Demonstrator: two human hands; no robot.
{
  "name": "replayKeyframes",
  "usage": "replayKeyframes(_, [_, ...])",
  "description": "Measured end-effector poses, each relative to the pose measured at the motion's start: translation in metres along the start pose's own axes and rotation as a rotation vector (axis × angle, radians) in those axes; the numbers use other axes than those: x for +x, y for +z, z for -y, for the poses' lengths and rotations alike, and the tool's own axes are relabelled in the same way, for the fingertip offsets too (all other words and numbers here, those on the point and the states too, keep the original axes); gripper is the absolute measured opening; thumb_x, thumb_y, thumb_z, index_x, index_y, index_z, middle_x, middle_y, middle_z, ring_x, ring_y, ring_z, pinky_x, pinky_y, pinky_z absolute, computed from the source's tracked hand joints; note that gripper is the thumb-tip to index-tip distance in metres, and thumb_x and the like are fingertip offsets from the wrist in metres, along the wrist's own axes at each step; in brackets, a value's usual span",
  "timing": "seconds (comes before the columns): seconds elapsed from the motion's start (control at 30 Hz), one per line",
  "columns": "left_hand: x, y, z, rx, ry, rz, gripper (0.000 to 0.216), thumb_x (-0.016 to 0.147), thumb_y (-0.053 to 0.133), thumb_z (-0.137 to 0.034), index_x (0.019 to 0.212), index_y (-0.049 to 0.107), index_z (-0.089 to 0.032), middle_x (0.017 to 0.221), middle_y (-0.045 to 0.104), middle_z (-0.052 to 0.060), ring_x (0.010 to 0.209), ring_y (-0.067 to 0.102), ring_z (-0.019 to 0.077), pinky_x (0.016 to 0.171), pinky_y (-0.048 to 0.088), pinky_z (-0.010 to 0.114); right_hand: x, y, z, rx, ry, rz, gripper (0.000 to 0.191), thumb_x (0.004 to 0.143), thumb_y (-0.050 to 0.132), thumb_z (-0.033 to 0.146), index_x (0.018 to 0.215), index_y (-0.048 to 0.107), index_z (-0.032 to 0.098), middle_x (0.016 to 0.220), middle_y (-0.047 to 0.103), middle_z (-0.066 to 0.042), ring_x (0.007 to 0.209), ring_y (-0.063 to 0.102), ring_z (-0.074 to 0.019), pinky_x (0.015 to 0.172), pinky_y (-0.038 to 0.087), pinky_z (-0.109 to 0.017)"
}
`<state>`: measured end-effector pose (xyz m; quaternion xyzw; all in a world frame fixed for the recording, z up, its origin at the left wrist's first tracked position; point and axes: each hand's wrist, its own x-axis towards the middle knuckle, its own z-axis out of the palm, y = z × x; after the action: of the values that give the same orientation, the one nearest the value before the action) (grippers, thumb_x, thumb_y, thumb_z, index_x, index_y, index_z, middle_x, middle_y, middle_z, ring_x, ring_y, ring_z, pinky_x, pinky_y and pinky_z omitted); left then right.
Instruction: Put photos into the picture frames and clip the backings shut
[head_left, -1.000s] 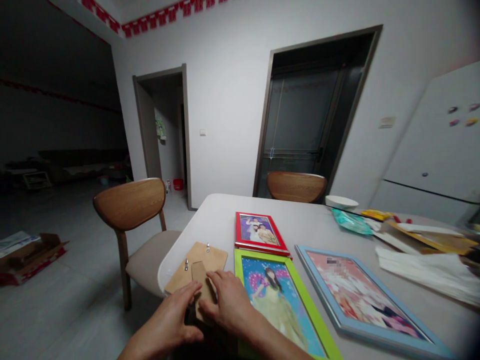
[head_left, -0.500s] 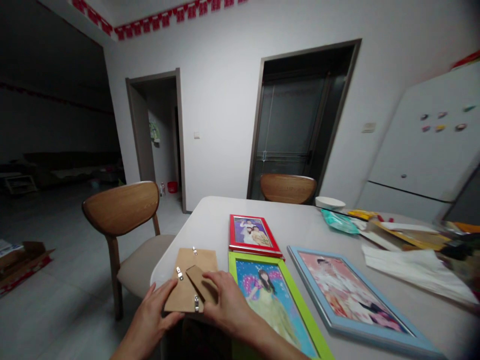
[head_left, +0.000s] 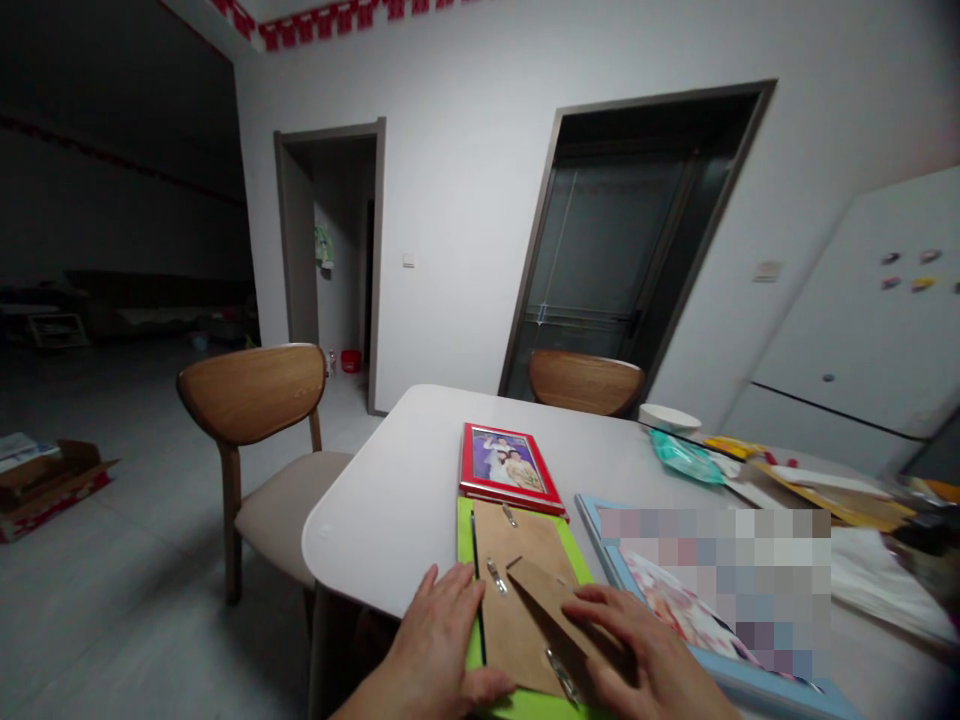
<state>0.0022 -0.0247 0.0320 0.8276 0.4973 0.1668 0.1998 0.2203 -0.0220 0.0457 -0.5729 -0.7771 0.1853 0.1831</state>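
Note:
A brown backing board [head_left: 499, 620] with metal clips and a fold-out stand flap [head_left: 559, 600] lies over the lime-green picture frame [head_left: 576, 545], slightly askew; the frame's picture is hidden beneath it. My left hand [head_left: 439, 640] grips the board's lower left corner, fingers along the left edge and thumb at the bottom. My right hand [head_left: 637, 640] has its fingers on the raised stand flap and the board's right side. Just beyond is a red picture frame [head_left: 466, 465], face up. To the right lies a light-blue picture frame [head_left: 592, 520], its picture partly blurred.
The white table [head_left: 390, 500] has a rounded left corner. At its right are a white bowl [head_left: 670, 417], a teal plastic packet [head_left: 684, 457], and papers and wrappers [head_left: 832, 490]. One wooden chair [head_left: 255, 395] stands left, another chair [head_left: 585, 382] behind. A cardboard box [head_left: 56, 480] sits on the floor.
Both hands have carried the backing board rightward from the table's left corner onto the green frame, covering its picture. The view has shifted slightly.

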Motion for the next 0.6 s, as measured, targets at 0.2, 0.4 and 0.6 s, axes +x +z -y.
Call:
replayKeyframes(0.2, [0.001,0.007,-0.001,-0.007,0.055,0.013,0.059,0.070,0.059,-0.040,0.119,0.040,-0.014,0.132,0.033,0.012,0.122,0.025,0.0227,0.102,0.012,0.043,0.004,0.019,-0.016,-0.032,-0.048,-0.007,0.042,0.062,0.047,0.021,0.101,0.059,0.015,0.108,0.054,-0.012,0.102,0.048,-0.0236,0.091,0.035,-0.037])
replayKeyframes(0.4, [0.002,0.010,0.002,0.005,0.163,0.109,0.066,0.061,0.063,-0.051,0.115,0.042,-0.018,0.132,0.033,0.010,0.123,0.023,0.0250,0.100,0.011,0.050,0.012,0.029,-0.019,-0.108,-0.095,-0.086,0.038,0.065,0.045,0.020,0.100,0.059,0.017,0.105,0.055,-0.012,0.100,0.048,-0.0227,0.089,0.035,-0.037])
replayKeyframes(0.6, [-0.001,0.011,0.011,-0.015,0.208,0.053,0.034,0.066,0.065,-0.027,0.096,0.050,-0.024,0.122,0.047,0.001,0.118,0.033,0.0185,0.101,0.016,0.041,0.015,0.030,-0.017,-0.161,-0.163,-0.116,0.030,0.071,0.045,0.023,0.097,0.059,0.022,0.104,0.055,-0.010,0.097,0.049,-0.0212,0.084,0.038,-0.036])
